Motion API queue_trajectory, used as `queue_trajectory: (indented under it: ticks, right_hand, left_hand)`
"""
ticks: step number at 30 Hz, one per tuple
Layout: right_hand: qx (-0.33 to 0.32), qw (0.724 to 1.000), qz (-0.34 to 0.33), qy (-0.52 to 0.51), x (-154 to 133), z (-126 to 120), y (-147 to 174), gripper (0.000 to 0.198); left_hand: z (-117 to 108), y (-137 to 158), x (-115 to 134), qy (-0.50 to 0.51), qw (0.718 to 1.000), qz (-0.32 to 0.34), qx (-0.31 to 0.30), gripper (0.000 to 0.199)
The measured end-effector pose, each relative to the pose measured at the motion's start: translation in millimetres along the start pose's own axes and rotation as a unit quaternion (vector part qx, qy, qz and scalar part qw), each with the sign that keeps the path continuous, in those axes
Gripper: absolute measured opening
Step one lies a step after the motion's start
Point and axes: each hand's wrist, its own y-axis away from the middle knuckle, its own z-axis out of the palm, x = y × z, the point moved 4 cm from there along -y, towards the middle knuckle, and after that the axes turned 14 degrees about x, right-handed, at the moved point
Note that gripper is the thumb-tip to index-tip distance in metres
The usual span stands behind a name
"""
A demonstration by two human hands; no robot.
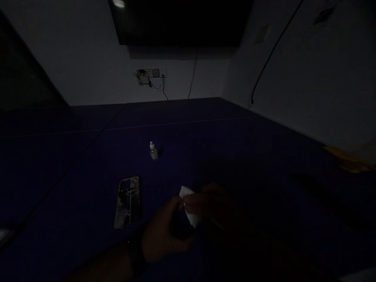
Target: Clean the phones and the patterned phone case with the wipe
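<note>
My left hand (158,235), with a dark band on its wrist, is curled round a dark object (179,226) with its fingers and thumb on the edges. The light is too dim to show what kind of object it is. In my right hand (213,197) is a white wipe or tissue (192,219), pressed against that object by the fingers. A patterned phone case (128,203) with a camera cutout lies flat to the left of my hands. Farther back a small white-capped bottle (153,152) stands upright.
Dark blue covers the table top (182,156), which reaches to the walls. On the back wall hang a large black screen (182,23) and power sockets (151,73) with cables. A yellow item (349,158) lies at the right edge. The room is very dark.
</note>
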Motion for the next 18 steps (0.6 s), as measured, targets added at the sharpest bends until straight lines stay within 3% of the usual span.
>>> queue_trajectory:
  ticks: [4,11,14,18]
  right_hand:
    - [-0.005,0.997,0.063,0.042,10,4,-5,0.037]
    - [-0.031,0.998,-0.051,-0.007,-1,-8,-3,0.040]
    - [-0.061,0.997,-0.047,0.015,-6,-13,-2,0.048]
    - [-0.063,0.998,-0.013,0.018,-9,-12,1,0.049]
  left_hand:
    - [2,0,1,0.013,1.000,0.004,-0.001,0.071]
    - [0,2,0,-0.013,1.000,-0.002,0.006,0.061]
    - [-2,1,-1,-0.020,1.000,-0.008,0.018,0.058]
    - [-1,0,-2,0.007,1.000,-0.016,-0.013,0.059]
